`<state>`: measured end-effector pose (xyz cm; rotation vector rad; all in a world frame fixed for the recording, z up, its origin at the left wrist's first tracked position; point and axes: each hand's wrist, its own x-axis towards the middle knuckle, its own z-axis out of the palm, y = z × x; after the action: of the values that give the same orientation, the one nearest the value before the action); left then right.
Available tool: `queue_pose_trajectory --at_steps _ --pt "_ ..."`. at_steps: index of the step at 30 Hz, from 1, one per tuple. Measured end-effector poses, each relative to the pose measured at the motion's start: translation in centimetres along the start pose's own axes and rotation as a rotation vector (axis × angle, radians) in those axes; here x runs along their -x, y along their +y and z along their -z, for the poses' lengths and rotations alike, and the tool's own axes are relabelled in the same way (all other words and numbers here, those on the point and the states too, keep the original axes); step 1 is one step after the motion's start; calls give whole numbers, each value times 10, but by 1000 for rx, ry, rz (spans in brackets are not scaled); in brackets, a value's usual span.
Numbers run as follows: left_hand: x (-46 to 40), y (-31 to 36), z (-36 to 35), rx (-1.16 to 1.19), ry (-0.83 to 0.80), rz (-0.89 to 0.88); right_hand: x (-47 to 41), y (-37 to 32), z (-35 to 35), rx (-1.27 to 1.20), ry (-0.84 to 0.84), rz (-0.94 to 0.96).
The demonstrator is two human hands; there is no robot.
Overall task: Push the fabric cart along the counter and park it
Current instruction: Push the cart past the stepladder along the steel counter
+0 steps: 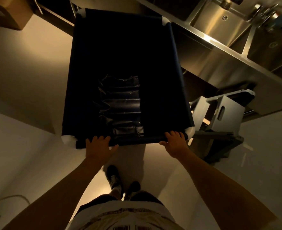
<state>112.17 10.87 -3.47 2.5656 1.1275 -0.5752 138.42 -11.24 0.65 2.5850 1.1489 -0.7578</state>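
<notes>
matt dark cloth cart, glossy steel counter, cardboard box

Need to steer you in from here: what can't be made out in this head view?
- Fabric cart wheels: hidden under its own body.
- Cart's inside: too dark, only some crumpled dark material shows.
- Fingertips of left hand and right hand: curled over the near rail.
- Sink counter: cut off by the right edge.
</notes>
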Motion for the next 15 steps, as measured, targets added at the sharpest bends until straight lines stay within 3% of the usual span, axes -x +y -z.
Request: queue_pose_trajectory --at_steps 15 --pt "-19 19 7 95 -56 44 -45 20 30 56 9 91"
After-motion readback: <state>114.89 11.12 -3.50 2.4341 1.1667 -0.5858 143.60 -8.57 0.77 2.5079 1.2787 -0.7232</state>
